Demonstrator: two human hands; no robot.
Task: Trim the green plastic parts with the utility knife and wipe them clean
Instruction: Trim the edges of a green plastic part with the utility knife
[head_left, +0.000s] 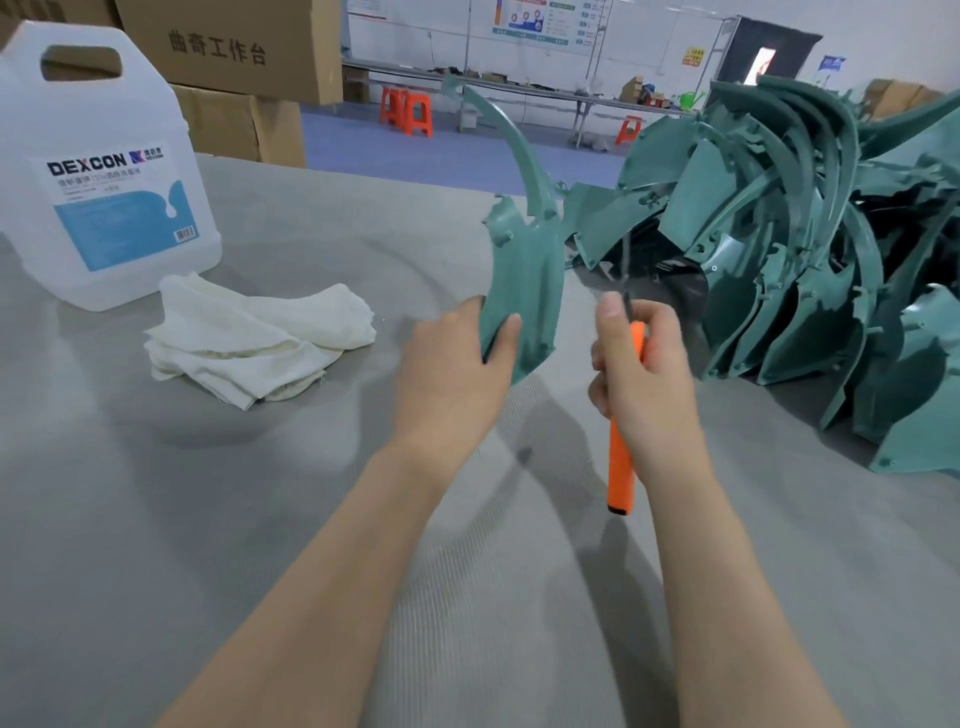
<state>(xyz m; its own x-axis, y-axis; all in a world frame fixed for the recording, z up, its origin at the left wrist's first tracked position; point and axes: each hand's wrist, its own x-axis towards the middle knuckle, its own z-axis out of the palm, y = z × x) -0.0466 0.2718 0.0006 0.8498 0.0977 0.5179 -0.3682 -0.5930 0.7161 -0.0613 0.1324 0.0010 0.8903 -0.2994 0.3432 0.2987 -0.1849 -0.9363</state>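
My left hand (457, 364) grips the lower end of a green plastic part (524, 275), held upright above the table with its curved arm rising toward the back. Just to its right, my right hand (641, 374) holds an orange utility knife (621, 467). The knife's handle points down toward me and its thin blade points up beside my thumb, close to the part's right edge. A large pile of green plastic parts (810, 249) lies on the right side of the table. A crumpled white cloth (254, 338) lies on the left.
A big clear jug labelled DEXCON (104, 171) stands at the left, behind the cloth. Cardboard boxes (234, 67) are stacked behind it. The grey table surface (260, 519) stretches in front of me. Orange stools (405, 111) and benches stand far back.
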